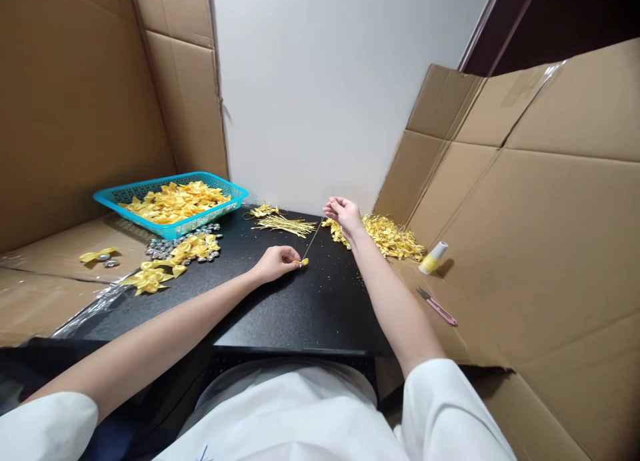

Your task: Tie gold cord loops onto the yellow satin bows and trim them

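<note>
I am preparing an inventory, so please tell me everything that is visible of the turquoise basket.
The turquoise basket looks like plastic: shallow, roughly rectangular, with perforated walls and a smooth, outward-turned rim. It stands upright at the back left, by a cardboard wall, heaped with yellow ribbon pieces. The left hand does not touch it. Its underside is hidden.

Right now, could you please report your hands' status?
Left hand pinching small yellow piece. Right hand raised, holding thin cord taut. Yellow pile just beyond right hand.

Ribbon bow (305, 263) yellow, cord (313, 239) gold, basket (175, 230) turquoise with perforated pattern, desk (310, 314) black, finely speckled, snips (442, 311) pink-handled, bottle (433, 259) yellow and white.
</note>
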Action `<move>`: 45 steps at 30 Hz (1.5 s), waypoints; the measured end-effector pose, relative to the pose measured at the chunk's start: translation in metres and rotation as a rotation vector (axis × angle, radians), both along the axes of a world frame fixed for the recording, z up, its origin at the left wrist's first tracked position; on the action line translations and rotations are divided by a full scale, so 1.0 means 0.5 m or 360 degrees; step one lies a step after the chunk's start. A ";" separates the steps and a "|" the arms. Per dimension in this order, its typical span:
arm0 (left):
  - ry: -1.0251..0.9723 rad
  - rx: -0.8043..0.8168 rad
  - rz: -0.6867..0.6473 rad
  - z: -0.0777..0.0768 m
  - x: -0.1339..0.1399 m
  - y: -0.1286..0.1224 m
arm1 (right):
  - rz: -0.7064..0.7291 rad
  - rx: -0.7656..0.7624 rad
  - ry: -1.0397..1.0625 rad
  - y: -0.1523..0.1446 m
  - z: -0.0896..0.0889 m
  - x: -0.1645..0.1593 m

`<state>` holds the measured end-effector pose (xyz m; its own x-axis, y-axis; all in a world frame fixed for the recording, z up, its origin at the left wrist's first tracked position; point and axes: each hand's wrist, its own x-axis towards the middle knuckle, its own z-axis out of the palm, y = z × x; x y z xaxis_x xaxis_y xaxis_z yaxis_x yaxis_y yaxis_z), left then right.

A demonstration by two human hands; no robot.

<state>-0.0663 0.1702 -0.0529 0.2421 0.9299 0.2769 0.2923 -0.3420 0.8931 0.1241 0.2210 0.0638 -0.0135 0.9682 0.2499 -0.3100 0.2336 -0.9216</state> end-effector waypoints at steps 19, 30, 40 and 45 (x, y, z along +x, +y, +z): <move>-0.0896 -0.0600 0.0036 0.007 0.005 -0.013 | 0.0065 -0.0254 0.0394 -0.010 -0.122 0.038; -0.0663 -0.0325 -0.0070 0.004 0.005 -0.016 | 0.0049 -0.0277 0.0436 -0.024 -0.141 0.054; -0.0612 -0.0491 -0.0090 0.006 0.002 -0.017 | 0.0096 -0.0353 0.0617 -0.022 -0.145 0.067; -0.0656 -0.0626 -0.0145 0.008 0.002 -0.016 | 0.0029 -0.0389 0.0593 -0.012 -0.157 0.077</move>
